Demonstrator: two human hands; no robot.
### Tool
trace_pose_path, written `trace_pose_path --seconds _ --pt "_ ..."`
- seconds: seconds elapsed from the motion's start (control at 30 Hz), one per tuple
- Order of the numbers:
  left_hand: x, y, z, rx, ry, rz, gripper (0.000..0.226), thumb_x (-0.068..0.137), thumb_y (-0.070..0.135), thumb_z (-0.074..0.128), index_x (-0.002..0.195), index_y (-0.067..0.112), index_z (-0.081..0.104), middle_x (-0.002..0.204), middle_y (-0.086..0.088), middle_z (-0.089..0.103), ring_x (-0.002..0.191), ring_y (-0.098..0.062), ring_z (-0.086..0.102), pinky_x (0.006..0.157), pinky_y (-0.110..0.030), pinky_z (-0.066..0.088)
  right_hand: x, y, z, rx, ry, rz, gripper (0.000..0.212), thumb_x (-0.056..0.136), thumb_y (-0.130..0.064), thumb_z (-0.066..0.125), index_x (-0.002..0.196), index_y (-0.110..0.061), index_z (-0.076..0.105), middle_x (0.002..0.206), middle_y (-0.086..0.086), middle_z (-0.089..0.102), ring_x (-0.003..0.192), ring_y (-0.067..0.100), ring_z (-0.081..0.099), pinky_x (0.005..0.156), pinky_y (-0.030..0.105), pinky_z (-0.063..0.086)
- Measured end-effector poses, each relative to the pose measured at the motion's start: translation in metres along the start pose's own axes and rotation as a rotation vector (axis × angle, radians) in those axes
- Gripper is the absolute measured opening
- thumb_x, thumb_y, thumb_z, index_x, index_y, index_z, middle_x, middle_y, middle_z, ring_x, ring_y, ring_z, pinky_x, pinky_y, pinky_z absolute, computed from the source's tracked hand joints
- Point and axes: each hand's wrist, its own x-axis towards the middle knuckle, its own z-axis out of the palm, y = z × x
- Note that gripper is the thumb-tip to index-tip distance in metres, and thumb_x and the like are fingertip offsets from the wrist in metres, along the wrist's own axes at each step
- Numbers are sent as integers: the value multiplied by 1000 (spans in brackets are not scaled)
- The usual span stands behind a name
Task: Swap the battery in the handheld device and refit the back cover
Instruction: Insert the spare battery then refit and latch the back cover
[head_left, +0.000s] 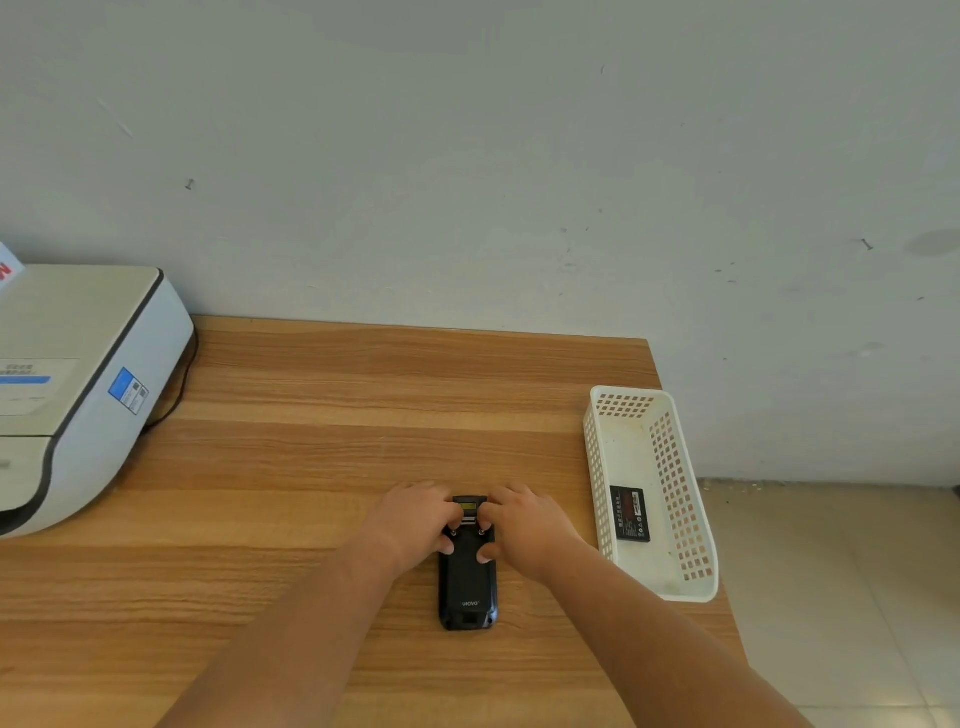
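A black handheld device (468, 587) lies face down on the wooden table (311, 467), its back cover on and its far end toward the wall. My left hand (415, 522) grips the device's upper left side, fingers curled over its top, thumb on the back cover. My right hand (524, 522) grips the upper right side in the same way, thumb pressed on the cover. A black battery (630, 513) with a red label lies flat in the white plastic basket (675, 457) to the right.
A white printer (78, 384) stands at the table's left, with a black cable behind it. The basket sits at the table's right edge, overhanging slightly. A grey wall runs behind the table. Tiled floor shows at the lower right.
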Motion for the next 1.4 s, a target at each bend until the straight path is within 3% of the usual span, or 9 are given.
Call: trace_pose_path --seconds 0.57,0.77,0.93,1.13,1.4 --pt "-4 3 15 -261 76 -186 23 86 33 68 107 28 62 105 10 56 109 -15 49 98 -37 36 -1 -2 11 171 39 111 38 85 -43 66 117 -24 57 126 -6 52 121 18 42 103 37 34" --pt "-9 6 18 -300 158 -104 23 87 24 67 109 26 61 112 11 59 110 -11 48 95 -31 38 -7 -7 17 280 128 82 37 87 -31 67 121 -22 57 125 -6 50 117 15 42 97 30 39" --pt "-8 6 13 -334 128 -85 24 86 23 69 108 26 59 112 11 60 109 -12 50 95 -34 42 -7 -9 17 343 122 60 36 87 -23 68 122 -19 58 123 -4 52 116 14 44 97 28 40" --pt "-8 4 12 -410 104 -90 23 86 19 69 106 26 59 108 12 58 102 -10 54 86 -26 44 -3 -7 15 382 85 79 39 86 -23 70 123 -18 58 124 -3 52 117 14 45 94 24 39" --pt "-4 7 11 -502 83 -182 27 83 12 70 102 26 58 101 9 59 94 -10 53 82 -27 46 0 -7 14 407 69 100 36 85 -20 70 119 -16 58 121 -1 53 113 16 47 91 27 41"
